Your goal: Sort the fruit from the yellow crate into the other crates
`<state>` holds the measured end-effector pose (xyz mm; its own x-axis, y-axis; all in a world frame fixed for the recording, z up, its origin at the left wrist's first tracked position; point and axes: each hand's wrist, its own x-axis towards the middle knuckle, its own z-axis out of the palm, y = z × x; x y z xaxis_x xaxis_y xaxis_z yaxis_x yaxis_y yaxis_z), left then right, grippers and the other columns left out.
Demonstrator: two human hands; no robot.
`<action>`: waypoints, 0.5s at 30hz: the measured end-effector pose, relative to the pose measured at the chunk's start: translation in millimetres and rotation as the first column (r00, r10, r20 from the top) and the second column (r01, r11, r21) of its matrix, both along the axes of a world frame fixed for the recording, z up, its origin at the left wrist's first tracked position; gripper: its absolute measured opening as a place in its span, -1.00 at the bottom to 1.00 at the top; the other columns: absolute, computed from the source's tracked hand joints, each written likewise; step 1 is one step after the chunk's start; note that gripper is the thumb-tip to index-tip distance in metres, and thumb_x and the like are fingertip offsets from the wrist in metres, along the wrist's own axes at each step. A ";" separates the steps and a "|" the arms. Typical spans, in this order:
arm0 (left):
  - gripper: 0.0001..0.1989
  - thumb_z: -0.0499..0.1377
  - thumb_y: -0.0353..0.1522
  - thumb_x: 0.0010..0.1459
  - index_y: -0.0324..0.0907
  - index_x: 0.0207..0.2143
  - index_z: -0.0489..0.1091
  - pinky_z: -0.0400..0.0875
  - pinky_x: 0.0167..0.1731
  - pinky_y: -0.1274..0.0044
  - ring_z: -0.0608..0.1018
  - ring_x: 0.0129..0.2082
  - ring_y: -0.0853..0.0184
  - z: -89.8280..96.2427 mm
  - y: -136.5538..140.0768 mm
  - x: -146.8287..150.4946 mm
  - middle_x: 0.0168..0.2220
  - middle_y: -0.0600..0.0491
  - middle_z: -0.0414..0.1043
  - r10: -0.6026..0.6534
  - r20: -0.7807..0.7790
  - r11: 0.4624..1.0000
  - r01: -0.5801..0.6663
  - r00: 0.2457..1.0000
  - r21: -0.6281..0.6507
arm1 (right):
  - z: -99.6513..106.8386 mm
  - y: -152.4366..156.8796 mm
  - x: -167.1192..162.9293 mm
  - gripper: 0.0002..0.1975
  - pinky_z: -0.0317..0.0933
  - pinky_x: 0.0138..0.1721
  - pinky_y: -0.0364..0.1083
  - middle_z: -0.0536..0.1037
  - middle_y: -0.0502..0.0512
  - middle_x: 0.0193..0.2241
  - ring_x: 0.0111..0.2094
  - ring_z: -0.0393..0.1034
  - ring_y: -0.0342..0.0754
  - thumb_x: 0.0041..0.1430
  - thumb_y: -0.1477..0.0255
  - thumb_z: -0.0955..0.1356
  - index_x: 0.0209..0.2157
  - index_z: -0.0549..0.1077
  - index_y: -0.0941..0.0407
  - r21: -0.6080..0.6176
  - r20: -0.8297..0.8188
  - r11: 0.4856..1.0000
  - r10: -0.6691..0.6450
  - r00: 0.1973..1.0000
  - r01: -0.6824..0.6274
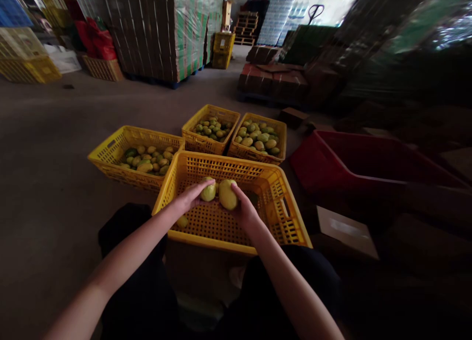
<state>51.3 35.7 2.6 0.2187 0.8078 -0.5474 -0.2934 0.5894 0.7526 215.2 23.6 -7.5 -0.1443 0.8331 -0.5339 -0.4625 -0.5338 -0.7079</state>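
My left hand (192, 194) is closed around a yellow-green mango (208, 192), its thumb lying along the top. Close beside it, my right hand (245, 208) grips a larger yellow mango (228, 195), also with the thumb uppermost. Both are held over the large yellow plastic crate (214, 243) between my knees. Down in that crate, near my left forearm, lies another yellow mango (182, 222). Small parts of other fruit may show behind my hands, but they are too hidden to make out.
Beyond the near crate stand three yellow crates of mangoes: a left one (106, 155), a middle one (201, 142) and a right one (283, 138). To the right are a red tub (317, 158) and a cardboard piece (346, 232). Wrapped stacked boxes (147, 30) rise behind.
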 end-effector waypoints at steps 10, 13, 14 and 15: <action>-0.48 -0.07 -0.04 0.27 -0.23 -0.13 0.50 0.30 -0.68 0.55 0.44 -0.68 0.34 1.8 3.5 -1.1 -0.54 -0.05 0.51 -0.105 -0.072 0.990 0.097 0.992 -0.103 | 4.9 2.0 0.6 -0.77 0.41 -0.39 -0.05 0.61 0.04 -0.43 -0.30 0.53 0.04 0.10 0.21 0.33 -0.28 0.44 0.04 -0.077 -0.053 0.996 -0.048 0.997 0.044; -0.54 0.02 -0.08 0.25 -0.26 -0.14 0.47 0.31 -0.66 0.57 0.43 -0.66 0.38 1.7 4.8 -1.5 -0.48 -0.06 0.51 -0.058 -0.047 0.994 0.053 0.997 -0.097 | -1.6 5.5 2.5 -0.75 0.41 -0.36 -0.01 0.60 0.08 -0.40 -0.26 0.52 0.08 0.04 0.20 0.36 -0.27 0.44 0.05 -0.018 -0.107 1.000 0.006 0.994 -0.008; -0.59 0.05 -0.11 0.23 -0.26 -0.14 0.45 0.34 -0.63 0.57 0.44 -0.63 0.38 1.5 4.8 -1.8 -0.46 -0.05 0.51 -0.047 -0.052 0.996 0.043 0.998 -0.077 | -3.5 5.8 3.0 -0.74 0.40 -0.35 -0.01 0.60 0.09 -0.39 -0.25 0.52 0.09 0.01 0.20 0.38 -0.29 0.44 0.05 0.006 -0.108 1.000 0.024 0.994 -0.023; -0.64 0.09 -0.15 0.21 -0.24 -0.14 0.43 0.38 -0.58 0.56 0.47 -0.59 0.37 1.0 4.5 -2.1 -0.43 -0.03 0.51 -0.033 -0.071 0.999 0.030 0.997 -0.041 | -5.2 5.7 3.5 -0.72 0.40 -0.33 -0.01 0.59 0.09 -0.38 -0.24 0.51 0.09 -0.02 0.20 0.40 -0.30 0.43 0.06 0.040 -0.088 0.999 0.030 0.996 -0.027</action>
<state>49.2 40.2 3.6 0.2029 0.7781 -0.5944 -0.2201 0.6278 0.7466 218.7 29.3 -12.6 -0.2134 0.8479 -0.4853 -0.5095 -0.5204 -0.6852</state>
